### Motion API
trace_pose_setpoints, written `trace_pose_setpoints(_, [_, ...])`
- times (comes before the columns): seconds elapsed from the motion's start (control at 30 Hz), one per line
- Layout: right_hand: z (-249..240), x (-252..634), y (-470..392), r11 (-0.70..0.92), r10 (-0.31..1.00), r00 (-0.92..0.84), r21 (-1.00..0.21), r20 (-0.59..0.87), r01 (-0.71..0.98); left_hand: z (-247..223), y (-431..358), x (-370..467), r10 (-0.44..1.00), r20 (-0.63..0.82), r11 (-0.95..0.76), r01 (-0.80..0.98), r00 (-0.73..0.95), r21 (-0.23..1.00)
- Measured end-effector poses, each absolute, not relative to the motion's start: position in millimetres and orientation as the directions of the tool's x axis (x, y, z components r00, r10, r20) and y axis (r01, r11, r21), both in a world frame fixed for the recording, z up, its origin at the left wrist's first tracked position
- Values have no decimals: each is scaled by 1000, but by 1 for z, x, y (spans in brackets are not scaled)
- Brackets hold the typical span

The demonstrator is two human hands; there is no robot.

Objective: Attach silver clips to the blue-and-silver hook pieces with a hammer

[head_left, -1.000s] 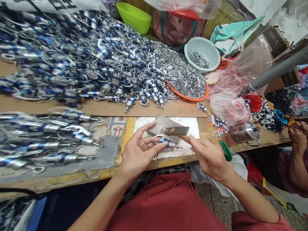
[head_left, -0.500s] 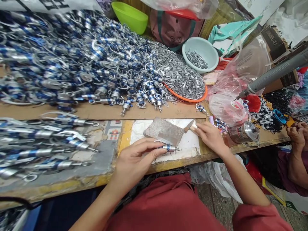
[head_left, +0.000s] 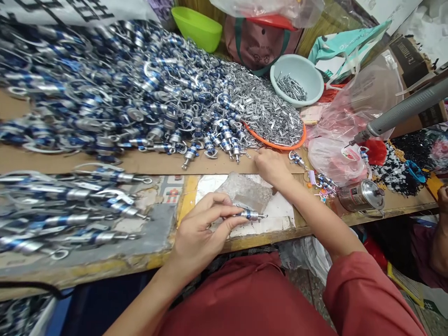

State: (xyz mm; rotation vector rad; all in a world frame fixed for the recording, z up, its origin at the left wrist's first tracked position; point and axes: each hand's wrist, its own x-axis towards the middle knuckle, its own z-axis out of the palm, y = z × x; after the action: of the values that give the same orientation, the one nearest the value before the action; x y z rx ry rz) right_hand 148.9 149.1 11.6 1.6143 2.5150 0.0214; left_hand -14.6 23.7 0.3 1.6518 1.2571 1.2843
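Observation:
My left hand (head_left: 206,221) pinches a small silver-and-blue cylindrical metal fitting (head_left: 250,214) with a curved lever and a ring at its tip. The fitting is held over a white sheet (head_left: 280,219) at the table's front edge, just in front of a worn stone block (head_left: 245,189). My right hand (head_left: 271,165) is beyond the block, at the cardboard's edge, close to loose small metal plates (head_left: 269,112) heaped in an orange-rimmed tray (head_left: 280,146). Its fingers are drawn together, and what they hold, if anything, is hidden. The knife seen earlier does not show.
A large heap of similar fittings (head_left: 140,102) covers the cardboard (head_left: 157,163); several more lie at left (head_left: 105,205). A pale bowl (head_left: 315,86) holds metal pins. At right are a grey power screwdriver (head_left: 395,119), a lidded metal cup (head_left: 360,196) and another person's arm (head_left: 440,242).
My right hand has left the knife's handle and reached forward and left to the small metal plates. My left hand still holds the fitting in nearly the same place; the view has shifted slightly.

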Motion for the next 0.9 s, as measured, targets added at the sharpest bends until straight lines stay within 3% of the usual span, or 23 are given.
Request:
trace_pose_setpoints(0.17, [15,158,148,397,915,-386,87,-120,914,0,27,-13,949,304,-315,231,86,920])
trace_pose_setpoints(0.23, [15,160,149,384,920,-381,16,-96,923,-1,26,-13,955,283,-296,216,88,930])
trace_pose_setpoints(0.27, [16,160,146,370,924,-376,-93,-69,925,-1,26,-13,961,264,-276,206,82,939])
trace_pose_setpoints(0.33, [20,161,132,307,937,-348,-441,-14,843,-3,24,-13,975,216,-221,172,50,960])
trace_pose_setpoints(0.4, [27,159,109,215,948,-317,-761,13,612,-5,22,-12,987,160,-162,114,23,980])
trace_pose_setpoints(0.47, [33,156,82,207,938,-341,-881,56,426,-6,22,-11,995,101,-103,60,21,993])
trace_pose_setpoints(0.6, [36,149,49,297,909,-379,-911,176,288,-5,24,-10,998,59,-59,46,12,997])
trace_pose_setpoints(0.77, [28,150,46,315,911,-352,-915,216,253,2,25,-10,983,186,-183,152,-1,971])
trace_pose_setpoints(0.9, [27,151,42,389,895,-344,-874,284,290,8,24,-11,980,199,-194,109,-30,975])
